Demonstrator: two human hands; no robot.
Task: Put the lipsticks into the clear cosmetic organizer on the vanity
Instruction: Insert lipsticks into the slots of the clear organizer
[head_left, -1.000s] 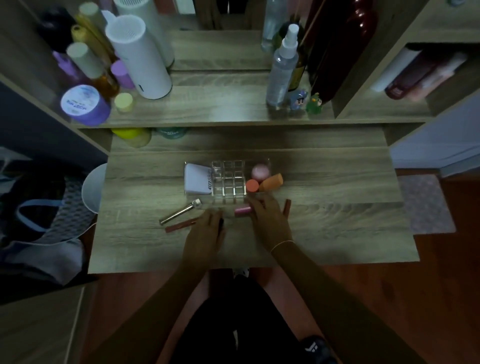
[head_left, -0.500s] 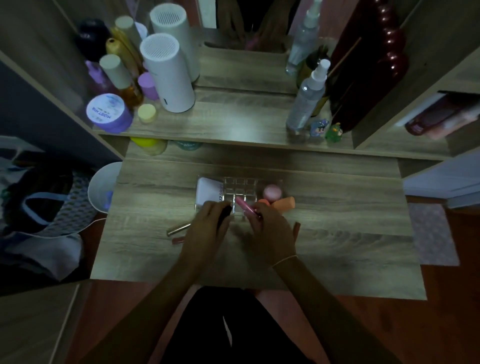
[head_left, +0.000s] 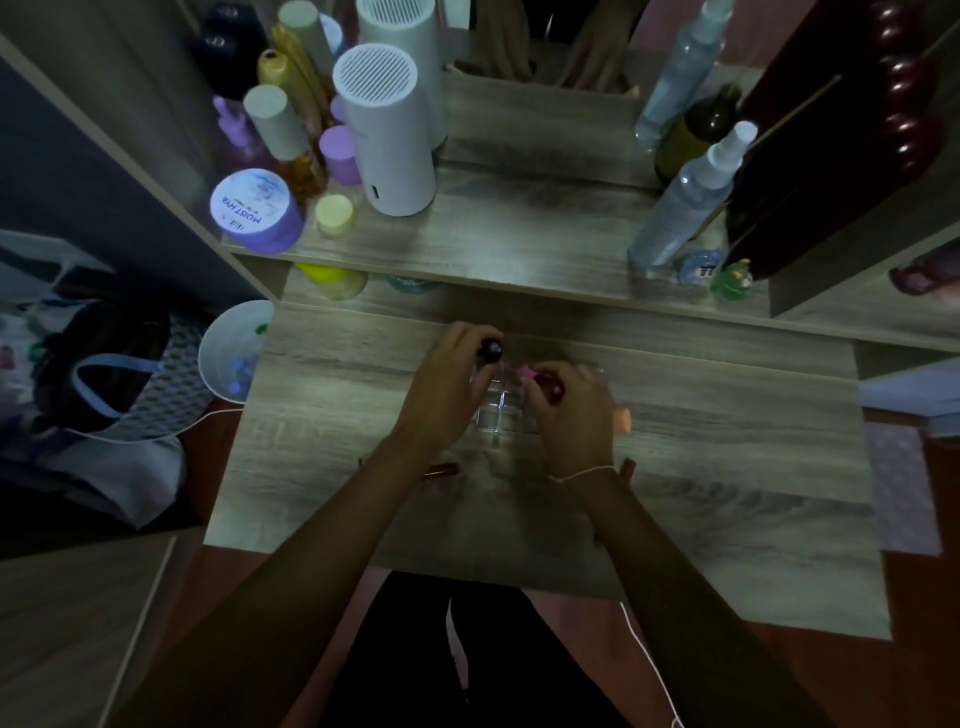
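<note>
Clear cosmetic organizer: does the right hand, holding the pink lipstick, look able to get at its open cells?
Probably yes. The right hand is directly over the clear cosmetic organizer, pink lipstick at the cells; nothing visibly blocks them.

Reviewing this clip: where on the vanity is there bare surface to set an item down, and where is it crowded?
Bare: the desktop right of the right hand, and left of the left hand; also the mid-shelf between the white cylinder and spray bottle. Crowded: around the clear organizer and the shelf's left corner.

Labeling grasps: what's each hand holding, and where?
Left hand: black lipstick, gripped low, top exposed. Right hand: pink lipstick, gripped at its rear.
</note>
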